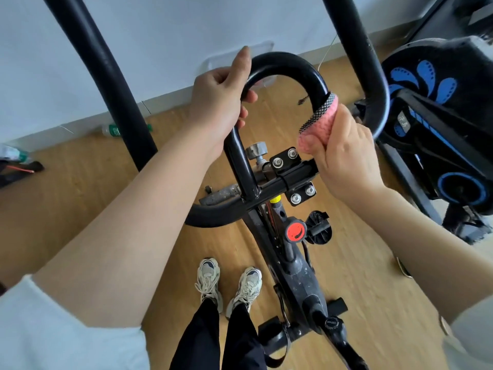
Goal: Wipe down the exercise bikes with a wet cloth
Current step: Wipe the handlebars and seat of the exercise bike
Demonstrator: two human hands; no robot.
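A black exercise bike [301, 276] stood at the centre of the frame, seen from above, its handlebar loop [288, 62] arching across the upper middle. The left hand [221, 102] was clamped round the left leg of that loop, fingers curled under the tube and thumb lying along its top. The right hand [344, 156], right of centre, gripped a pink cloth [317, 124] with a dark patterned edge. The cloth was wrapped round the right leg of the loop and held against the tube. The two hands were apart, one on each side of the loop. Below them a red knob [295, 231] sat on the frame post. A second bike [437, 102] with blue markings filled the upper right. On the wooden floor [360, 276] a bottle [110, 129] lay by the white wall [160, 36] at the left. A pair of pale shoes [210, 279] stood at lower centre beside the bike.
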